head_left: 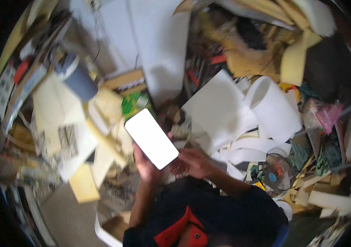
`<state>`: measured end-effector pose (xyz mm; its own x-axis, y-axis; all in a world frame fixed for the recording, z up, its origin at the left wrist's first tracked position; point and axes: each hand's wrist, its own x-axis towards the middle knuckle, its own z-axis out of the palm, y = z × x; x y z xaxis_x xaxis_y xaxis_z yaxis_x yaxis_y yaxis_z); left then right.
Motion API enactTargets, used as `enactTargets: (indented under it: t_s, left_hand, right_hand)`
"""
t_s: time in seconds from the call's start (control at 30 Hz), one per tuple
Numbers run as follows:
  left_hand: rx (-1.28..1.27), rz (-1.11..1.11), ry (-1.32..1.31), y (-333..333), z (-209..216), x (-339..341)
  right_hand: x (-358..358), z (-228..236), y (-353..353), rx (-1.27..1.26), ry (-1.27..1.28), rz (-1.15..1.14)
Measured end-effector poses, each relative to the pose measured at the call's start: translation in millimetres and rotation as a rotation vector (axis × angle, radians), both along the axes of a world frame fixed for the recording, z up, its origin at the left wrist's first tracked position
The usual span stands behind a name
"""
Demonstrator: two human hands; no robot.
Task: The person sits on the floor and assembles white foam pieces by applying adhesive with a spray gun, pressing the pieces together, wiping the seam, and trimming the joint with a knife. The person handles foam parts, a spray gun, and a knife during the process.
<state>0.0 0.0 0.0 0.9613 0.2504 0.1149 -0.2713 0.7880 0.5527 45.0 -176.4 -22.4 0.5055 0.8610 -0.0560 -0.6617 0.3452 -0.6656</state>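
A smartphone (152,139) with a glaring white screen is tilted in front of my chest, its top toward the upper left. My left hand (146,164) grips it along its lower left side, the fingers partly hidden behind it. Against the lower right corner, my right hand (194,162) has its fingers curled and closed at the phone's edge. Dimness and blur hide exactly how those fingertips sit. Nothing on the screen can be made out through the glare.
White foam sheets (216,109) and a rolled white sheet (272,107) lie at right, above a small fan (277,172). Yellowish sheets (56,99) and a grey-blue cylindrical container (78,78) stand at left. A green box (135,103) is just beyond the phone. Scraps crowd around.
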Motion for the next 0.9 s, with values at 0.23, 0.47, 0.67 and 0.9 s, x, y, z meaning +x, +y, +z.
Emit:
enactTargets:
  t_s: [0.23, 0.47, 0.67, 0.9]
  left_hand:
    - [0.066, -0.084, -0.107, -14, 37, 68]
    - [0.435, -0.2, 0.021, 5, -10, 68]
    - [0.94, -0.095, 0.798, 49, -171, -75]
    - [0.938, -0.133, 1.582, 45, -241, -269]
  right_hand:
    - [52, 48, -23, 0.023, -0.179, -0.339]
    - [167, 155, -82, -0.391, -0.912, -0.942]
    - [340, 308, -116, -0.894, -1.657, -1.644]
    - [505, 388, -72, -1.574, -1.942, -1.805]
